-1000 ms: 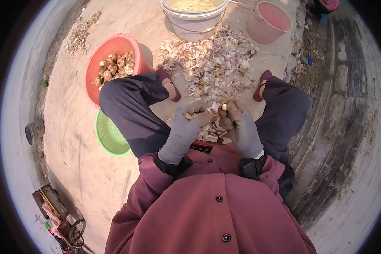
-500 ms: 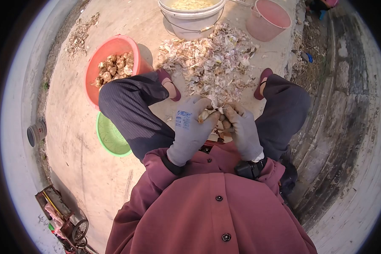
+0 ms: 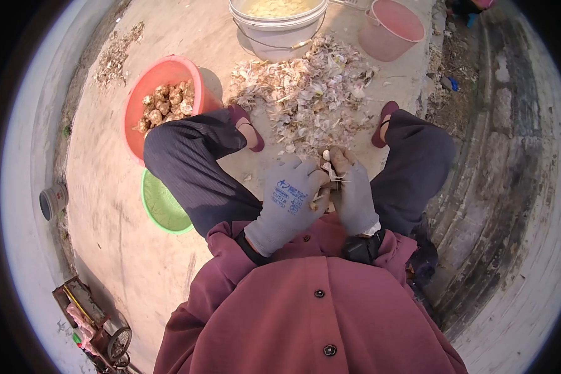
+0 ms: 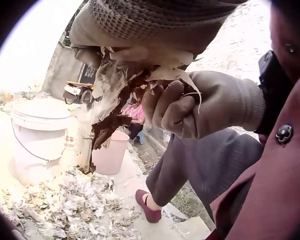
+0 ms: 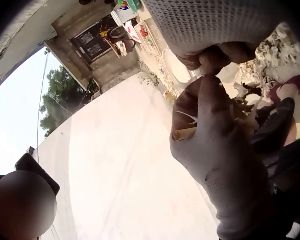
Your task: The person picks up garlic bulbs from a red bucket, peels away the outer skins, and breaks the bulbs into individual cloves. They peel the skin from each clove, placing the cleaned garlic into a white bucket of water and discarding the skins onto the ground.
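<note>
Both hands wear grey gloves with brown-coated palms and fingers and meet between the knees in the head view. The right hand (image 3: 355,190) pinches a pale garlic clove (image 3: 326,155) at its fingertips, with loose white skin (image 3: 332,172) hanging just below. Beside it, the left hand (image 3: 287,198) shows its blue-printed back, fingers curled round garlic. A short piece of garlic stalk (image 5: 185,134) pokes from the left fist in the right wrist view. Brown and white papery garlic skin (image 4: 107,90) dangles between the hands in the left wrist view. The palms are mostly hidden.
A heap of garlic skins (image 3: 311,93) lies ahead between the shoes. Behind it stand a white bucket (image 3: 280,31) of pale cloves and a pink bucket (image 3: 389,34). Garlic bulbs lie in a red basin (image 3: 134,100) at left, near a green basket (image 3: 162,206).
The left hand has rolled its printed back upward and drawn slightly down from the right fingertips. The cloves seen between the hands earlier are now mostly covered, and skin hangs at the right fingers.
</note>
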Demonstrator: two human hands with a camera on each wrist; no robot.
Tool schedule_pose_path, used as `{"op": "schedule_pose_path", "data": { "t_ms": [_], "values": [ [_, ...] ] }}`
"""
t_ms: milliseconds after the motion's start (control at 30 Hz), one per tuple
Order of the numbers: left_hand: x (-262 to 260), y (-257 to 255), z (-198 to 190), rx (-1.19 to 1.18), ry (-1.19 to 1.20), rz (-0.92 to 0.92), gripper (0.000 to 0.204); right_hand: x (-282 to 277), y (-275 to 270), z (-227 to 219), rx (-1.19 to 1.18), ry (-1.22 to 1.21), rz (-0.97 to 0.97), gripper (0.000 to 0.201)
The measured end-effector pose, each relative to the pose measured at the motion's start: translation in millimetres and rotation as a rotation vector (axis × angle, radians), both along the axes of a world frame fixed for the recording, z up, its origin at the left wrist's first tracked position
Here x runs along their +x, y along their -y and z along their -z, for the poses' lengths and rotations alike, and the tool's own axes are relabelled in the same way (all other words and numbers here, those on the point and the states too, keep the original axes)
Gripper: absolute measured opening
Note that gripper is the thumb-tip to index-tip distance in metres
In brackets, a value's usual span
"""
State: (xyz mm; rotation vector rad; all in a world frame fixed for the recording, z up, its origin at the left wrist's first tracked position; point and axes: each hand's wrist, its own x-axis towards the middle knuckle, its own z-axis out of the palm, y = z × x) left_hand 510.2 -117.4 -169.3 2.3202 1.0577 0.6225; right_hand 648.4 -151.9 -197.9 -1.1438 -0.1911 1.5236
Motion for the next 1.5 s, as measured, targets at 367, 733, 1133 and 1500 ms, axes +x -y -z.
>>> {"op": "schedule_pose_path", "data": {
  "t_ms": [367, 733, 1133, 1500],
  "values": [
    [-20.3, -8.9, 19.2, -0.368, 0.113, -0.248, 0.016, 29.0, -11.2, -2.4, 0.107, -0.043, -0.041, 0.031],
    [7.5, -18.4, 13.8, -0.021, 0.079, -0.201, 0.024, -2.4, -1.4, -6.7, -0.054, 0.227, -0.056, 0.025],
    [13.6, -16.7, 11.0, 0.172, -0.016, -0.188, 0.012, -9.4, 7.0, -6.5, -0.022, 0.172, 0.057, 0.028],
    [13.8, -10.3, 2.4, 0.215, -0.144, 0.077, 0.016, 9.9, -10.4, 19.5, -0.019, -0.084, 0.189, 0.025]
  ]
}}
